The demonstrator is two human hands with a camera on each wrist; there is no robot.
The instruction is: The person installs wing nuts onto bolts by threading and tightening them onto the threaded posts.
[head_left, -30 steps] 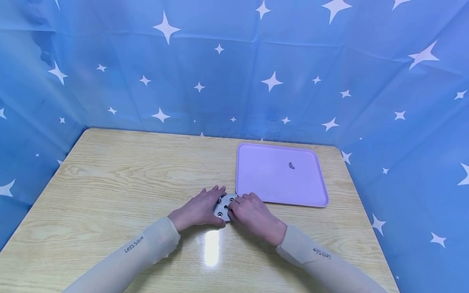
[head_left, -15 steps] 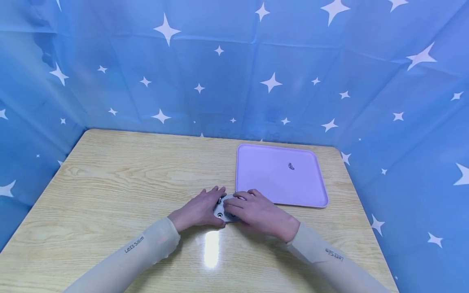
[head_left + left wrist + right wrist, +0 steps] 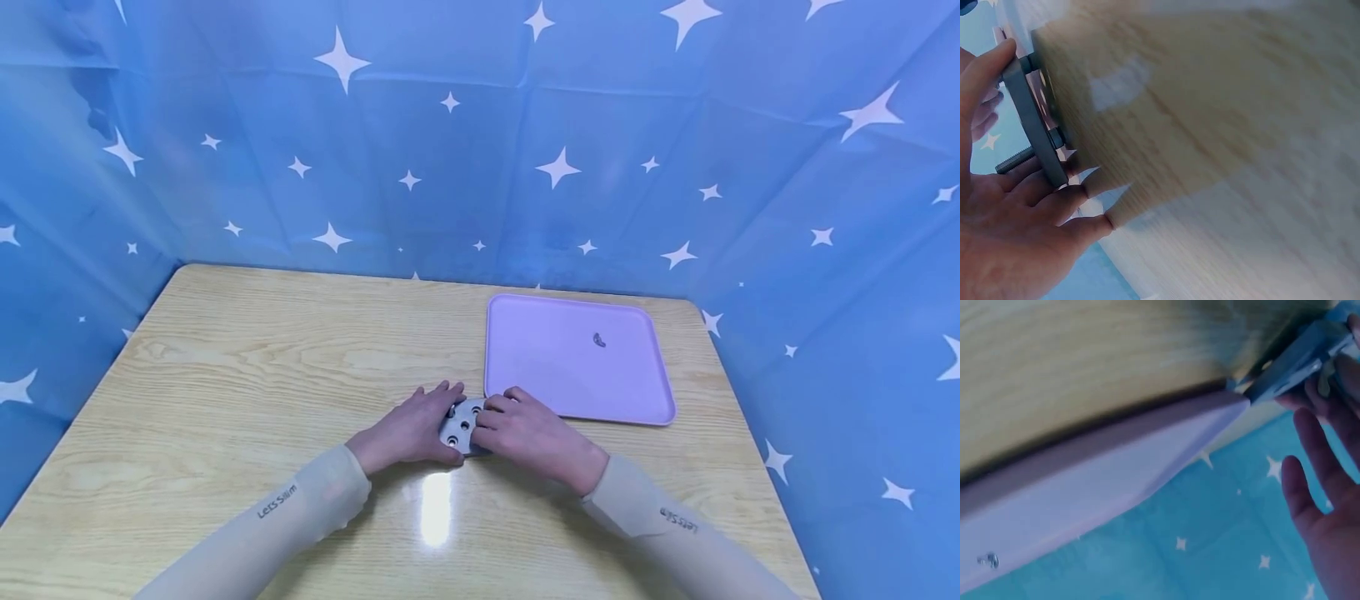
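A grey metal plate [image 3: 460,427] with several round holes lies on the table in the head view. My left hand [image 3: 420,423] holds it from the left, thumb at the near end and fingers at the far end. In the left wrist view, short dark feet lift the plate [image 3: 1032,119] off the tabletop, and a threaded bolt [image 3: 1016,160] sticks up from it beside the fingers. My right hand [image 3: 525,432] has its fingertips at the plate's right part and covers it. Whether those fingertips pinch something is hidden. Its outer fingers [image 3: 1310,462] hang loosely bent in the right wrist view.
A lilac tray [image 3: 570,367] stands just behind and right of the plate, its near left corner close to the right hand. On it lie small metal pieces [image 3: 598,340]. The wooden table [image 3: 262,350] is backed by a blue star-patterned curtain [image 3: 450,167].
My right hand's fingers reached left across the plate half a second ago and have since drawn back to its right part, uncovering the middle hole. The left hand and plate stay put.
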